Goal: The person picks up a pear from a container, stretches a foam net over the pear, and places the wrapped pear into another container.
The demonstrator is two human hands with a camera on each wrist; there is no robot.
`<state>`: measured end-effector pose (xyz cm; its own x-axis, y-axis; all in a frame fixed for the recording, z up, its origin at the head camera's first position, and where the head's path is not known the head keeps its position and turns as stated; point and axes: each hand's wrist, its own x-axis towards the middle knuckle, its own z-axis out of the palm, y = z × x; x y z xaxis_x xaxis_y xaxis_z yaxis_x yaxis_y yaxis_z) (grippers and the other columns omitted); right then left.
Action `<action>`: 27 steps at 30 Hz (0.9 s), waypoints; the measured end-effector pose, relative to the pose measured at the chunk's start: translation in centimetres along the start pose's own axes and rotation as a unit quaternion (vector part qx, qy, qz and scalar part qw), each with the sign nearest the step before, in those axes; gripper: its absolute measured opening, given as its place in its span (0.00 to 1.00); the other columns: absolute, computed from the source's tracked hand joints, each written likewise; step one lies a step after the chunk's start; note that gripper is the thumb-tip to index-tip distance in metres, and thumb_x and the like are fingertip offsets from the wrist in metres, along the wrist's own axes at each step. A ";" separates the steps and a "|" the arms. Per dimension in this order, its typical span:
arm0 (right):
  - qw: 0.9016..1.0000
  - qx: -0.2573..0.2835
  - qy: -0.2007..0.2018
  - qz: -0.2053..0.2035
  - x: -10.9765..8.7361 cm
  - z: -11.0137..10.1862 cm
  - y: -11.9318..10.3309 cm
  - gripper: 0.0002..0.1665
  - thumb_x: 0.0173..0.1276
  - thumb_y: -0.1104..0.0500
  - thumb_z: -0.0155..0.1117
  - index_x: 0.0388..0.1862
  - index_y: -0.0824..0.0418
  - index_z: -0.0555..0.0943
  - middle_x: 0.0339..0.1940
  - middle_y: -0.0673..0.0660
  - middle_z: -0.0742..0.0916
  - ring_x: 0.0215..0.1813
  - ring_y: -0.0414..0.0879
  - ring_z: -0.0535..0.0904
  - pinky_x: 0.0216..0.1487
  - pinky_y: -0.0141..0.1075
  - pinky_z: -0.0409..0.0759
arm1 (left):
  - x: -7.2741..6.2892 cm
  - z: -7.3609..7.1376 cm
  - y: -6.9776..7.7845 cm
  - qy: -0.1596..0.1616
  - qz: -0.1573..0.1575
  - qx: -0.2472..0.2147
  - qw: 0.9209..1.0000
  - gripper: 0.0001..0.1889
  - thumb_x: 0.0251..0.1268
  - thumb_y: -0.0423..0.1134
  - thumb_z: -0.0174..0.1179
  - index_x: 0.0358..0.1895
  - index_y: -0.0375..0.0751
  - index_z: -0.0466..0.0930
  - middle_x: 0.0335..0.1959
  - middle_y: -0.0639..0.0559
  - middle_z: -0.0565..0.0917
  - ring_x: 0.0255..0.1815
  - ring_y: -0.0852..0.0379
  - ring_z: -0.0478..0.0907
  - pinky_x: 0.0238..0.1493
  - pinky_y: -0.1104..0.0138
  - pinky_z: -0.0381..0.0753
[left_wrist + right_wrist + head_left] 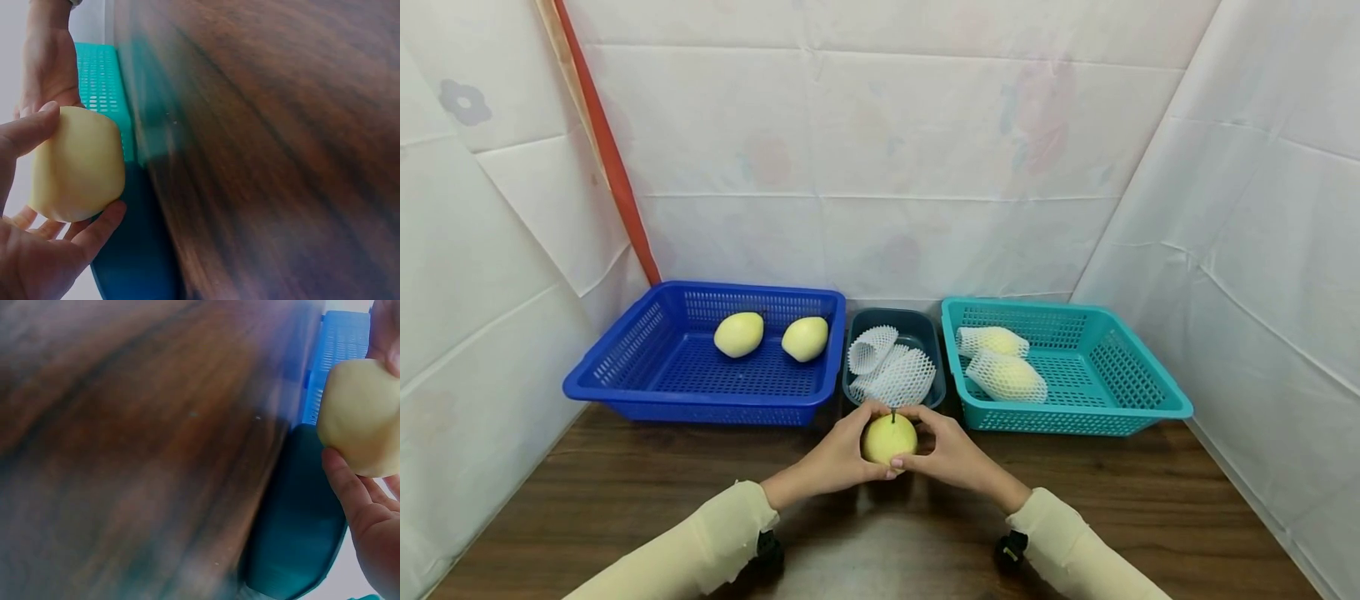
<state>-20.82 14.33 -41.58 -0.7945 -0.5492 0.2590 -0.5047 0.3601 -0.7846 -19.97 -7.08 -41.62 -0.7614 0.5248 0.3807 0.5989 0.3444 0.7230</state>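
A yellow pear (891,440) with a dark stem pointing up is held between both hands in the head view, just in front of the small dark bin. My left hand (838,454) grips its left side, thumb at the bottom and fingers curled over the top. From the other side my right hand (951,454) grips it the same way, its thumb across the lower front. The left wrist view shows the pear (78,165) up off the wooden table, fingertips on its skin. In the right wrist view the pear (361,419) is partly cut off by the frame edge.
A blue basket (700,408) at left holds two bare pears (739,335). White foam net sleeves (898,377) lie in the small dark teal bin (940,398) in the middle. At right, a turquoise basket (1120,375) contains two pears in foam nets (1007,377). White cloth walls surround the table.
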 end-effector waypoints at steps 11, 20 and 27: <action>1.000 -0.002 -0.027 0.005 0.0 0.6 0.8 0.34 0.57 0.54 0.74 0.60 0.60 0.70 0.53 0.54 0.79 0.49 0.46 0.80 0.43 0.33 0.80 | -0.5 0.6 -1.0 -0.006 -0.018 0.007 1.000 0.36 0.40 0.38 0.78 0.55 0.39 0.67 0.47 0.50 0.76 0.43 0.56 0.75 0.43 0.64 0.76; 0.999 -0.004 -0.042 0.002 -0.1 0.8 1.0 0.34 0.58 0.56 0.73 0.60 0.62 0.70 0.53 0.56 0.79 0.49 0.45 0.80 0.42 0.33 0.80 | -0.7 0.6 -1.2 -0.013 -0.024 0.011 1.000 0.36 0.41 0.37 0.78 0.54 0.38 0.66 0.47 0.51 0.75 0.45 0.55 0.74 0.44 0.64 0.75; 0.996 -0.039 -0.070 0.028 0.4 0.3 0.0 0.36 0.59 0.51 0.72 0.61 0.61 0.68 0.53 0.53 0.78 0.49 0.46 0.77 0.44 0.34 0.79 | -0.7 0.5 -1.4 -0.022 -0.036 0.008 0.999 0.38 0.41 0.38 0.78 0.55 0.38 0.64 0.49 0.49 0.73 0.46 0.55 0.73 0.45 0.63 0.74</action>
<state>-21.04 13.83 -41.64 -0.7697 -0.6248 0.1314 -0.4902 0.4465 -0.7485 -20.17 -7.50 -43.21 -0.7912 0.5314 0.3025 0.5471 0.3942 0.7384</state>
